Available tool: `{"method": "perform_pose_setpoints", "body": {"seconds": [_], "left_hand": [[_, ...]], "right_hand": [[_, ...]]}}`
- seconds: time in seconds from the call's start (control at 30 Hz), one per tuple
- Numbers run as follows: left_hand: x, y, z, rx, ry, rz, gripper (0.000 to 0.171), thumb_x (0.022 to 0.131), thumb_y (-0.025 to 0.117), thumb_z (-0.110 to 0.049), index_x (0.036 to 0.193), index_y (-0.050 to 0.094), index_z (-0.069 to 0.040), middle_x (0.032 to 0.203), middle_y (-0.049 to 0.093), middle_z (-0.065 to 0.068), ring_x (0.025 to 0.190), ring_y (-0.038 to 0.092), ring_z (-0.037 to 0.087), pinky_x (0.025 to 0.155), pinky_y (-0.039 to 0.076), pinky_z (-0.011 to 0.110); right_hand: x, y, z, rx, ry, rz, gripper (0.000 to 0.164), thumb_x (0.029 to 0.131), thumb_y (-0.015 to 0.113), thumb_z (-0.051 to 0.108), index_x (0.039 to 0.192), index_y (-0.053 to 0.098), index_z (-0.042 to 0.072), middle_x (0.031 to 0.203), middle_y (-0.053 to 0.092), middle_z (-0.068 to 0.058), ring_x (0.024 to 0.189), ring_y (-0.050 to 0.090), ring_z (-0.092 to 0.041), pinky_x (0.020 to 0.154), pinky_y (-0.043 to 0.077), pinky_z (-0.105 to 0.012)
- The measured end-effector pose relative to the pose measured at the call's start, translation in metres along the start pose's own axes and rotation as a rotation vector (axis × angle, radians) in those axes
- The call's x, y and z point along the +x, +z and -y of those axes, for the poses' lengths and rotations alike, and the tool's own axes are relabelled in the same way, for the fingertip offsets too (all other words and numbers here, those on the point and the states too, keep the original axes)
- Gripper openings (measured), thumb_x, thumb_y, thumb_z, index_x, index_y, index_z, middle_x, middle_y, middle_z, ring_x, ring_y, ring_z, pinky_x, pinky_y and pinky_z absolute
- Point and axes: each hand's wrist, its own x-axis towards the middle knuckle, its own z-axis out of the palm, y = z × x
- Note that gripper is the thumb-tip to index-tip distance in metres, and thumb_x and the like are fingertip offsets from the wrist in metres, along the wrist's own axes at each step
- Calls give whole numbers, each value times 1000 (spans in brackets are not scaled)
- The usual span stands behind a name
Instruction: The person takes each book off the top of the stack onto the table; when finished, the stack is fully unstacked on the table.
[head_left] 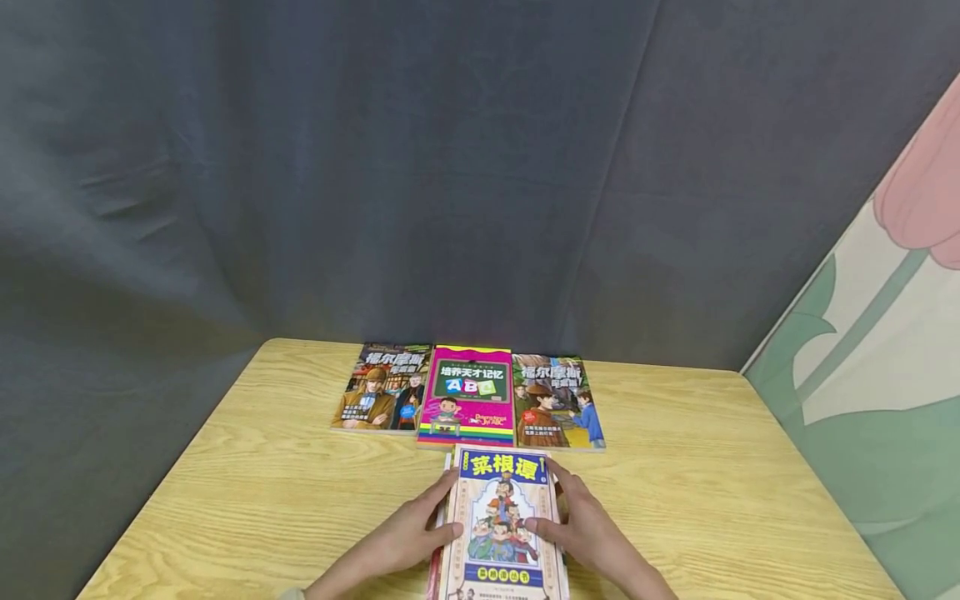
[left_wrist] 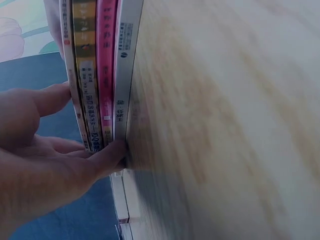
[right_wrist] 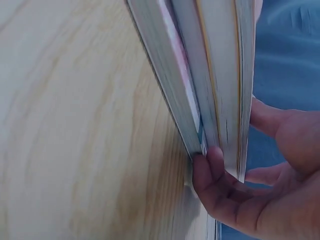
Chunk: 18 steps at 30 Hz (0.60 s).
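Note:
A stack of several books (head_left: pixel 504 550) lies at the near side of the table, its top cover cream and blue with cartoon figures and yellow title characters. My left hand (head_left: pixel 405 533) grips the stack's left side, thumb over the top cover and fingers curled at the lower edge. From the right, my right hand (head_left: pixel 596 533) holds it the same way. White, orange-brown and pink spines (left_wrist: pixel 105 65) show in the left wrist view, the fingertips by the lowest one. The right wrist view shows the page edges (right_wrist: pixel 220 90), slightly uneven, with fingers at the bottom book.
Beyond the stack, three books lie side by side: a dark detective-style cover (head_left: pixel 382 392), a pink ABC book (head_left: pixel 467 417) and another illustrated one (head_left: pixel 558 408). The wooden table (head_left: pixel 712 483) meets a dark curtain (head_left: pixel 450 167) behind. A tulip-patterned panel (head_left: pixel 885 358) stands at right.

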Motion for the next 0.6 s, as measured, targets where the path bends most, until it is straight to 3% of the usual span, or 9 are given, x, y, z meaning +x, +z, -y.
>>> {"method": "perform_pose_setpoints", "body": {"seconds": [0.1, 0.17, 0.23, 0.4, 0.53, 0.6], "left_hand": [[0, -1, 0, 11, -6, 4, 78, 94, 60, -39, 154, 20, -9, 155, 25, 19, 136, 32, 43, 109, 27, 59], [0, -1, -1, 15, -10, 7, 79, 94, 61, -39, 154, 21, -8, 155, 25, 20, 136, 32, 43, 109, 28, 59], [0, -1, -1, 20, -16, 10, 78, 94, 61, -39, 153, 22, -7, 156, 24, 19, 137, 31, 43, 109, 27, 59], [1, 0, -1, 33, -12, 20, 76, 94, 59, -42, 153, 25, -8, 157, 21, 18, 139, 28, 42, 110, 25, 60], [0, 1, -1, 52, 9, 16, 77, 93, 59, -41, 153, 24, -7, 157, 20, 19, 139, 27, 44, 109, 24, 62], [0, 1, -1, 59, 14, 11, 77, 93, 60, -41, 153, 25, -6, 156, 21, 20, 139, 27, 44, 108, 24, 62]], "right_hand": [[-1, -1, -3, 47, -2, 8, 93, 78, 79, 38, 150, 29, 4, 130, 48, -23, 85, 58, -20, 73, 52, -37], [-2, -3, -5, 74, -1, 25, 93, 79, 78, 37, 150, 27, 4, 133, 46, -26, 74, 57, -17, 64, 51, -32], [-3, -5, -7, 100, -1, 47, 93, 81, 77, 36, 151, 25, 5, 128, 50, -25, 62, 54, -15, 54, 47, -28], [-5, -9, -13, 164, -13, 83, 92, 82, 76, 35, 152, 24, 7, 128, 51, -26, 56, 51, -13, 48, 45, -26], [-6, -11, -18, 304, -27, 135, 91, 84, 75, 28, 152, 21, 4, 139, 38, -35, 73, 65, -23, 59, 55, -30], [-6, -12, -21, 363, -36, 161, 90, 84, 75, 26, 152, 20, 3, 140, 36, -37, 93, 66, -32, 68, 58, -33]]}}
